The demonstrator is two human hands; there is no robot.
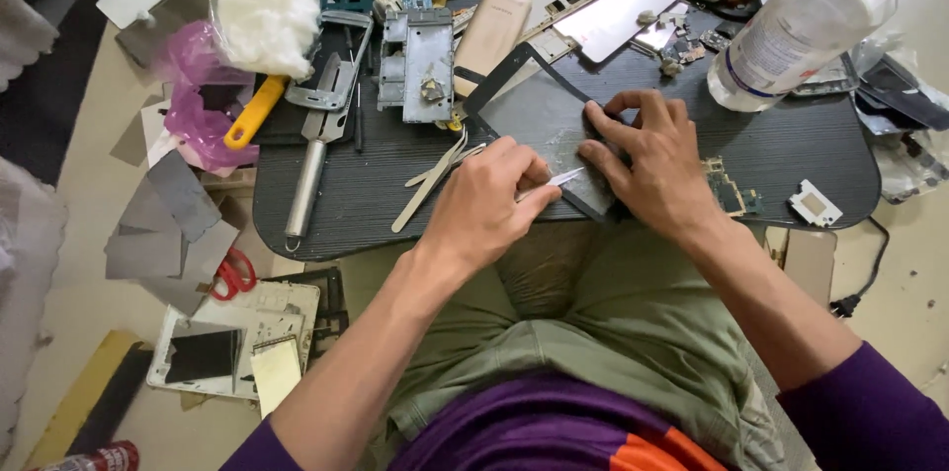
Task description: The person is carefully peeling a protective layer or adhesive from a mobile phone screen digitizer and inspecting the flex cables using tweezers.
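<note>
Left hand (484, 209) | grip closed on a thin blade (554, 178), tip laid on the panel (539, 120); right hand (647, 160) | fingers spread, no grip, panel pressed flat; panel | lay mid-tabletop (791, 150), near front edge; bottle (806, 21) | stood behind right hand

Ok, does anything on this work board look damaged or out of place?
Yes. The dark screen panel under both hands looks damaged: a scuffed, pale patch shows near the thin blade in the left hand, and its black frame stands away at the top corner. The right hand presses it flat. A clear bottle lies tipped over.
</note>
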